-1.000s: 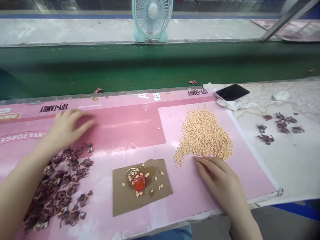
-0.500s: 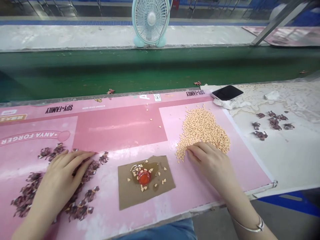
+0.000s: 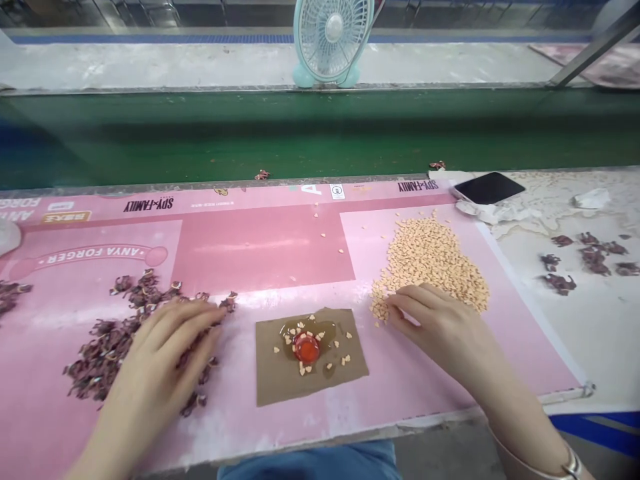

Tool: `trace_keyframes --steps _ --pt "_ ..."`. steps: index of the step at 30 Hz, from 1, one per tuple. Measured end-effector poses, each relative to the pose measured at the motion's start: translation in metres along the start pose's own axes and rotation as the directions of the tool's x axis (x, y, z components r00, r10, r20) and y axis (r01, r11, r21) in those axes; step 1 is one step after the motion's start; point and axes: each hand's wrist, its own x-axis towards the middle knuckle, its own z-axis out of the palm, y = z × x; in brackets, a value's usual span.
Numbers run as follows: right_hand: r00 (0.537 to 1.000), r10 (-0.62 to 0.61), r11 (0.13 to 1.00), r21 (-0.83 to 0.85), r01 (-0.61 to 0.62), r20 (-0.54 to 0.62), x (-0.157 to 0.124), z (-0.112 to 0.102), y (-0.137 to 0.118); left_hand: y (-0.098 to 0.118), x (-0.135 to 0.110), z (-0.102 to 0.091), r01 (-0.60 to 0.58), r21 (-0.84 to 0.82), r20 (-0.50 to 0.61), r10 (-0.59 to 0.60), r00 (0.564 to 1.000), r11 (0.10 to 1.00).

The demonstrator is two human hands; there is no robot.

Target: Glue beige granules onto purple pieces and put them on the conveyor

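My left hand (image 3: 173, 357) lies over a pile of small dark-maroon figures (image 3: 103, 353), fingers bent and slightly apart. Its fingertips reach a single figure (image 3: 229, 301) at the pile's right edge; the palm hides others. At the near edge of a heap of tiny beige pieces (image 3: 425, 250), my right hand (image 3: 440, 327) has thumb and forefinger pinched together. What lies between those fingertips is hidden. Between my hands, a brown cardboard piece (image 3: 270, 387) carries a puddle of clear liquid (image 3: 325, 330), a round red cap-like thing (image 3: 307, 349) and several scattered beige pieces.
Beyond the pink printed sheet (image 3: 260, 247) runs a green belt-like strip (image 3: 200, 147), with a fan (image 3: 333, 40) behind it. At the right are a phone (image 3: 490, 188), crumpled tissue (image 3: 593, 198) and more dark figures (image 3: 595, 260). A pale rounded object (image 3: 9, 237) enters at far left.
The view has shifted, so the scene sits further right. My left hand has moved right across the figures to the one at the edge. My right hand stays at the beige heap.
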Motion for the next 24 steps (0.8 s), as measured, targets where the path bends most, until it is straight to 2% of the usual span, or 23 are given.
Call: trace_keyframes --steps 3,6,9,12,15,18,22,24 --pt "0.995 0.097 0.986 0.135 -0.094 -0.014 -0.003 -0.006 -0.01 0.032 -0.006 -0.002 -0.04 -0.14 -0.004 0.04 0.999 0.989" --pt "0.971 0.238 0.953 0.195 -0.231 -0.01 -0.013 -0.006 -0.016 0.052 -0.012 -0.002 -0.052 -0.233 0.029 0.061 0.998 0.971" --pt "0.942 0.334 0.908 0.257 -0.332 0.037 -0.028 -0.001 -0.02 0.056 -0.017 0.001 -0.03 -0.26 0.035 0.04 0.999 0.965" --pt "0.92 0.389 0.883 0.265 -0.388 0.052 -0.041 0.006 -0.026 0.053 -0.022 0.007 0.037 -0.272 -0.022 -0.044 0.999 0.962" --pt "0.922 0.388 0.905 0.195 -0.379 -0.009 -0.043 0.013 -0.033 0.052 -0.023 0.01 0.098 -0.289 -0.07 -0.124 0.99 0.952" --pt "0.936 0.348 0.934 0.105 -0.342 -0.052 -0.037 0.017 -0.034 0.053 -0.021 0.009 0.117 -0.304 -0.071 -0.145 0.987 0.946" --pt "0.957 0.289 0.957 0.022 -0.289 -0.014 -0.028 0.012 -0.028 0.058 -0.021 0.005 0.109 -0.308 -0.071 -0.138 0.988 0.945" --pt "0.967 0.254 0.965 0.072 -0.252 -0.017 -0.023 0.005 -0.032 0.065 -0.022 0.006 0.109 -0.335 -0.035 -0.128 0.991 0.936"
